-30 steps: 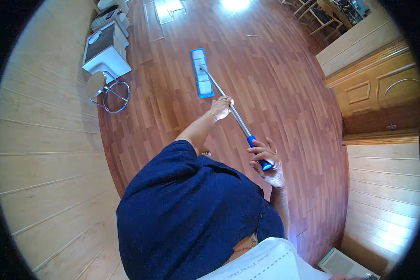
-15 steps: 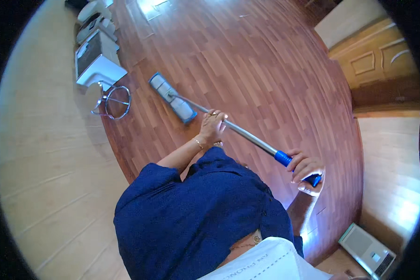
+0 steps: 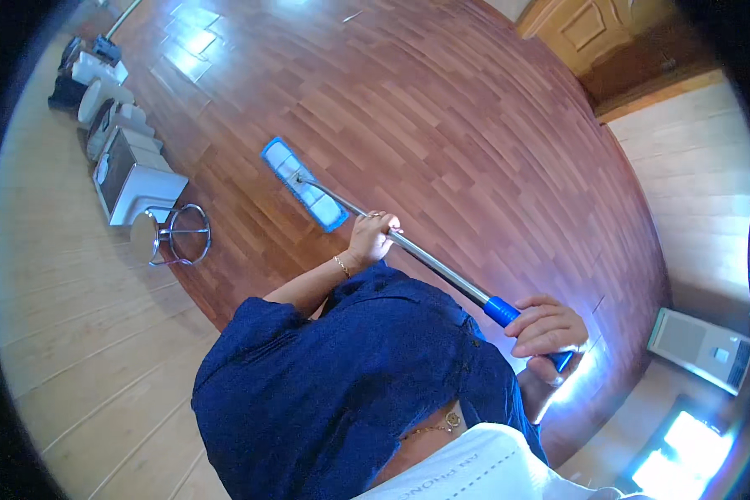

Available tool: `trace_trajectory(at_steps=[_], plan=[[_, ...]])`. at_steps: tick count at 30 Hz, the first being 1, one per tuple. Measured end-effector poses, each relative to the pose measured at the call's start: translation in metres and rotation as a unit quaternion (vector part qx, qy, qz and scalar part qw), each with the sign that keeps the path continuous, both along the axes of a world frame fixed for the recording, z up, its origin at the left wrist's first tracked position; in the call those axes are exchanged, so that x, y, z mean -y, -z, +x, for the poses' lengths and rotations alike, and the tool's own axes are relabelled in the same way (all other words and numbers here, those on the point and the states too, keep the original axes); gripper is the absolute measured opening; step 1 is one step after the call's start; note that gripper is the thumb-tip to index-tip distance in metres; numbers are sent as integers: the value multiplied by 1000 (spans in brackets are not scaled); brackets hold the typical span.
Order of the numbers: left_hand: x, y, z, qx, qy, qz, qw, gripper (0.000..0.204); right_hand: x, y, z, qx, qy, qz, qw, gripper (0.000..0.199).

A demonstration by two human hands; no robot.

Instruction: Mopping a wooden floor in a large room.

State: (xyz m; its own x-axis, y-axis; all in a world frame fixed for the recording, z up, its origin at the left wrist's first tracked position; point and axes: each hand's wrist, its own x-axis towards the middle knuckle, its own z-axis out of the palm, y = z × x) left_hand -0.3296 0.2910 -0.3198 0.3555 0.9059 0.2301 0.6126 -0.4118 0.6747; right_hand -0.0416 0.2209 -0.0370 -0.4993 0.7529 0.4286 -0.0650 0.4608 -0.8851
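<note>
A flat mop [image 3: 305, 185] with a blue-edged, whitish head lies on the brown wood floor, ahead and a little left of me. Its silver pole slants back toward my right side and ends in a blue grip. Partway along the pole, my left hand [image 3: 373, 238] is wrapped round the metal. My right hand [image 3: 548, 336] holds the blue grip [image 3: 502, 311] at the top end, its fingers curled over it. The underside of the mop head is hidden against the floor.
At the left wall stand a round stool with a chrome ring base [image 3: 190, 235] and a white box-shaped appliance [image 3: 142, 179], with more items behind. A pale, boxy unit [image 3: 702, 350] is at the lower right. A wooden door [image 3: 587, 32] is at the upper right.
My view has turned, so the stool and appliance sit lower and farther left, and a bright window shows at lower right. Both hands keep their hold on the mop.
</note>
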Motion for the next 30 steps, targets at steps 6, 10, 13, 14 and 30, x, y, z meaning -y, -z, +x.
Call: trace_trajectory(at_steps=[6,10,13,14,30], plan=[[23,-11,65,-14,143,33,989,12,92,-17,26,36,147,23,988,21],[3,-11,99,8,244,29,969,12,118,-22,25,68,210,21,975,18],[17,-1,138,23,320,28,947,15,160,-24,31,95,245,47,964,17],[35,1,152,34,345,24,938,14,184,-24,35,107,243,62,962,18],[396,-27,353,59,744,-58,663,9,544,-79,-26,239,620,16,747,18]])
